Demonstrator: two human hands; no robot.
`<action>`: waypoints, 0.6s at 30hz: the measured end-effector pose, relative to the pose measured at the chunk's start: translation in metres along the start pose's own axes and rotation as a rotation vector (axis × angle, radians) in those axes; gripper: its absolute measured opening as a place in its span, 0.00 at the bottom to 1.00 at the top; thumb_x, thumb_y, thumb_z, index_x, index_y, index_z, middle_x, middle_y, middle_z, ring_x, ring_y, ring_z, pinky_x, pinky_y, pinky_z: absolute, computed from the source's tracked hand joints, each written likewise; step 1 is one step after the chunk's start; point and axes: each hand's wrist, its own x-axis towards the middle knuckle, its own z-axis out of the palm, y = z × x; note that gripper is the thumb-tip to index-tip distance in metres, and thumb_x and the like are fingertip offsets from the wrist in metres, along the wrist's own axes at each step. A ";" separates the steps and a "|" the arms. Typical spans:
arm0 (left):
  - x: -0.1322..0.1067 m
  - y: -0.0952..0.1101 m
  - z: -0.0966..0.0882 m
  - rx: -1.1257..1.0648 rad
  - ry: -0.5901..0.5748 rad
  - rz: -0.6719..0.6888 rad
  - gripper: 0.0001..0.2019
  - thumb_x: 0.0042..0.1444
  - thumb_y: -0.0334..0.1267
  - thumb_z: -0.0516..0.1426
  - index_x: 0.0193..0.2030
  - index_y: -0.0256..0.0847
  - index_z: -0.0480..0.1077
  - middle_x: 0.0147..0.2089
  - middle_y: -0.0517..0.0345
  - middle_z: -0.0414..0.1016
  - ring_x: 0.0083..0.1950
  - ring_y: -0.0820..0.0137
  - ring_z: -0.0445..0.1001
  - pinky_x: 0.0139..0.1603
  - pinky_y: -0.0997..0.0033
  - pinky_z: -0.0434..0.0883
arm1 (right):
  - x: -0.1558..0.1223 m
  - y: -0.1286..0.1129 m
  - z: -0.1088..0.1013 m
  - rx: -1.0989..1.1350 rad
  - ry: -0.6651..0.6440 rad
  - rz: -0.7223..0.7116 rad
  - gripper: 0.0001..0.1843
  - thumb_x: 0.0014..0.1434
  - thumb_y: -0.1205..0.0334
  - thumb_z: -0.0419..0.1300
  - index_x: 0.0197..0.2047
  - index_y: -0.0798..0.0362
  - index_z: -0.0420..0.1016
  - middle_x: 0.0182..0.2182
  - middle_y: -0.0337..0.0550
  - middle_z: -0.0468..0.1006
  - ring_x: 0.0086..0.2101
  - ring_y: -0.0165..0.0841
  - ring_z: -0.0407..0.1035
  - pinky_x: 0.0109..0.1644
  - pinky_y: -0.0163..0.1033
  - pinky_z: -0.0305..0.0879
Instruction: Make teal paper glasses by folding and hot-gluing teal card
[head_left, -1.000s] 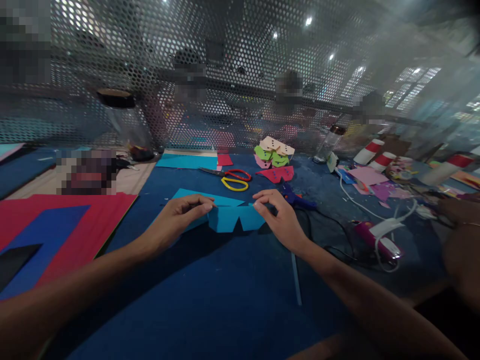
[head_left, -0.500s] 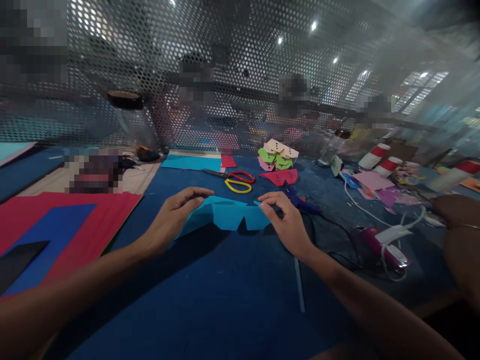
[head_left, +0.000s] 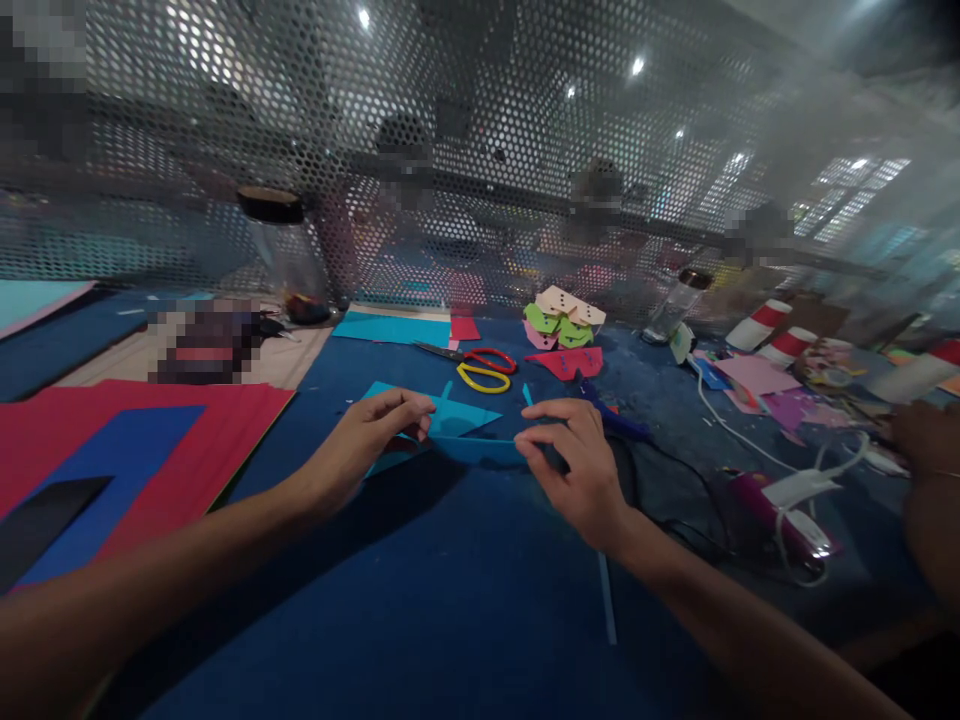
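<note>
A light-blue paper cutout [head_left: 476, 450] is stretched between my two hands, low over the dark blue table and seen nearly edge-on. At its left end, the thumb and fingers of my left hand [head_left: 394, 418] are pinched together. My right hand [head_left: 574, 455] pinches the right end, with its fingers curled. Right behind the cutout lies more light-blue paper [head_left: 476, 412], pointed toward the right. Scissors [head_left: 484, 376] with one red and one yellow handle lie beyond my hands. Close to my right hand is a dark blue glue gun [head_left: 615, 412].
Red cutouts [head_left: 574, 363] and a pile of green, pink and cream ones [head_left: 564, 318] lie ahead. Coloured sheets [head_left: 247, 430] are stacked left. A translucent stick [head_left: 606, 600], cables and a purple device [head_left: 780, 510] lie right. Another person's arm [head_left: 926, 490] reaches in there. A perforated screen [head_left: 480, 200] stands behind.
The cutout, earlier facing me with its notched edge showing, is now tilted to a thin strip. Both hands have turned and closed in on its ends. The view has shifted slightly.
</note>
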 end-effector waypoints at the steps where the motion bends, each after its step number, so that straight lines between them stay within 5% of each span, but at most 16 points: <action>1: 0.000 0.000 0.000 0.010 0.004 -0.014 0.16 0.59 0.53 0.64 0.36 0.41 0.75 0.35 0.58 0.75 0.39 0.67 0.74 0.42 0.68 0.72 | -0.001 -0.001 0.000 -0.022 -0.015 -0.038 0.06 0.66 0.67 0.63 0.44 0.45 0.76 0.49 0.46 0.79 0.51 0.43 0.72 0.56 0.54 0.66; 12: 0.001 -0.003 0.001 0.173 0.004 0.042 0.13 0.53 0.49 0.67 0.33 0.41 0.77 0.31 0.58 0.73 0.33 0.69 0.70 0.35 0.68 0.69 | -0.004 -0.013 -0.007 0.000 -0.116 -0.161 0.11 0.65 0.64 0.65 0.51 0.44 0.76 0.53 0.46 0.78 0.53 0.43 0.71 0.63 0.56 0.62; 18: -0.002 0.001 0.005 0.168 -0.080 0.032 0.15 0.51 0.49 0.67 0.32 0.40 0.74 0.30 0.61 0.70 0.31 0.71 0.66 0.33 0.71 0.62 | 0.002 -0.009 -0.009 0.324 0.133 0.289 0.16 0.75 0.57 0.49 0.59 0.47 0.72 0.55 0.48 0.74 0.57 0.41 0.69 0.63 0.52 0.64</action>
